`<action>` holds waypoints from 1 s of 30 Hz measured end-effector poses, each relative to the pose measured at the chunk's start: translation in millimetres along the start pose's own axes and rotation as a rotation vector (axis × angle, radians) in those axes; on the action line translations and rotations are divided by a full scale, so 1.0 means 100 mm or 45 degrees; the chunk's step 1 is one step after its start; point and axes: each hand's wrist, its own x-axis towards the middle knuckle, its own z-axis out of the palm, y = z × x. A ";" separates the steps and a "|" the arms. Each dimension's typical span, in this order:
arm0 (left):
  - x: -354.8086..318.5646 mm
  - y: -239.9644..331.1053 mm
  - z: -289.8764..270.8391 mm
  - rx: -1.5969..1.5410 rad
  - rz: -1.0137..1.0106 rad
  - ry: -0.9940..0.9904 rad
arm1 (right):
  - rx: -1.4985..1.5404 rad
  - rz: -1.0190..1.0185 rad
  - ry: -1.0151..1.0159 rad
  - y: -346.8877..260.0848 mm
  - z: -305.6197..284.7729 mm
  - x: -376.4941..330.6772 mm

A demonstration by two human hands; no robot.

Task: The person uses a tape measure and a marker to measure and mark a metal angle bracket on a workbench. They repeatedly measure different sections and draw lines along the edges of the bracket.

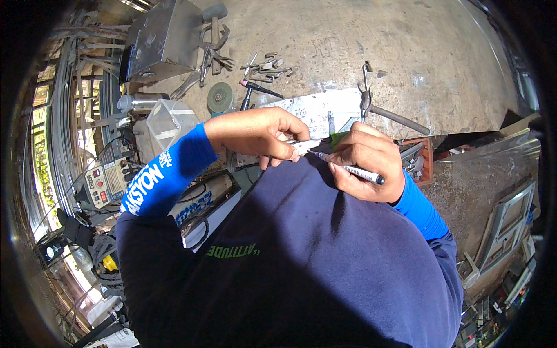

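Both hands up close to chest, over edge of metal workbench (371, 52). Right hand (368, 165) closed around marker pen (355, 171), tip pointing left twd small white piece (301, 145). Left hand (261, 133) pinching that piece betw fingers, tight grip. Looks like marking step is underway, tip right at the piece, touching or just shy, can't tell. No visible mark yet imo. Flat metal plate (316, 110) lies on bench just beyond hands, clamp (366, 98) on its far end. Grinding disc (220, 97), pliers (209, 55) further back, untouched.
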 end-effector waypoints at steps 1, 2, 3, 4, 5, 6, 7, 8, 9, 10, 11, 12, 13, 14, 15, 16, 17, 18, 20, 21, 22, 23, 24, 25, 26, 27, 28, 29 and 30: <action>0.00 0.00 0.00 0.001 0.000 -0.002 | 0.038 0.002 -0.005 0.01 -0.01 -0.01; 0.00 0.01 0.00 0.006 -0.006 -0.001 | 0.077 0.003 -0.010 0.03 -0.02 -0.02; 0.00 0.01 0.00 0.011 -0.011 0.000 | 0.115 0.004 -0.015 0.04 -0.03 -0.03; 0.00 0.02 -0.01 0.017 -0.017 0.000 | 0.091 0.000 0.059 0.04 -0.03 -0.02; 0.01 0.02 -0.02 0.010 -0.018 -0.003 | 0.067 -0.004 0.132 0.03 -0.03 -0.01; 0.01 0.02 -0.03 0.004 -0.019 -0.006 | 0.042 -0.008 0.206 0.03 -0.03 0.00; 0.02 0.04 -0.04 0.000 -0.019 -0.008 | -0.068 0.021 0.211 0.05 -0.05 -0.01; 0.02 0.04 -0.04 -0.015 -0.014 -0.001 | -0.155 0.063 0.157 0.05 -0.06 0.00; 0.03 0.04 -0.03 -0.030 -0.009 0.005 | -0.242 0.106 0.104 0.06 -0.07 0.01; 0.04 0.03 -0.03 -0.043 -0.006 0.010 | -0.328 0.150 0.054 0.06 -0.07 0.02; 0.05 0.04 -0.03 -0.048 -0.010 0.023 | -0.346 0.204 0.024 0.03 -0.06 0.05; 0.07 0.04 -0.03 -0.054 -0.015 0.036 | -0.363 0.259 -0.006 0.00 -0.05 0.08; 0.09 0.03 -0.04 -0.063 -0.018 0.046 | -0.356 0.268 -0.036 0.02 -0.06 0.08; 0.12 0.02 -0.06 -0.055 -0.014 0.030 | -0.347 0.278 -0.066 0.05 -0.06 0.09; 0.14 0.01 -0.09 -0.048 -0.010 0.015 | -0.358 0.302 -0.082 0.08 -0.06 0.10; 0.16 0.00 -0.13 -0.039 -0.008 -0.003 | -0.368 0.328 -0.095 0.11 -0.07 0.11; 0.19 -0.04 -0.21 -0.009 -0.022 -0.024 | -0.378 0.354 -0.109 0.16 -0.07 0.11; 0.23 -0.12 -0.31 0.021 -0.035 -0.046 | -0.403 0.396 -0.129 0.22 -0.08 0.11; 0.33 -0.28 -0.42 0.072 0.066 -0.004 | -0.452 0.470 -0.167 0.41 -0.10 0.07; 0.39 -0.38 -0.46 0.094 0.182 0.055 | -0.407 0.507 -0.113 0.54 -0.10 0.02; 0.46 -0.43 -0.52 0.123 0.300 0.101 | -0.368 0.552 -0.049 0.68 -0.10 -0.05; 0.49 -0.43 -0.57 0.389 0.333 0.213 | -0.319 0.588 -0.025 0.78 -0.11 -0.10; 0.56 -0.44 -0.64 0.466 0.272 0.253 | -0.308 0.621 0.000 0.90 -0.11 -0.20; 0.64 -0.44 -0.73 0.547 0.205 0.292 | -0.291 0.654 0.031 1.04 -0.11 -0.32; 0.73 -0.45 -0.81 0.630 0.147 0.321 | -0.281 0.696 0.066 1.12 -0.13 -0.39; 0.79 -0.46 -0.87 0.531 0.038 0.404 | -0.344 0.749 0.058 1.17 -0.15 -0.47; 0.94 -0.69 -1.00 0.669 0.127 0.615 | -0.378 0.762 0.077 1.21 -0.17 -0.54; 1.11 -1.07 -1.20 0.796 0.227 0.829 | -0.413 0.775 0.088 1.24 -0.18 -0.60; 1.25 -1.32 -1.37 0.922 0.338 1.034 | -0.452 0.794 0.106 1.25 -0.21 -0.66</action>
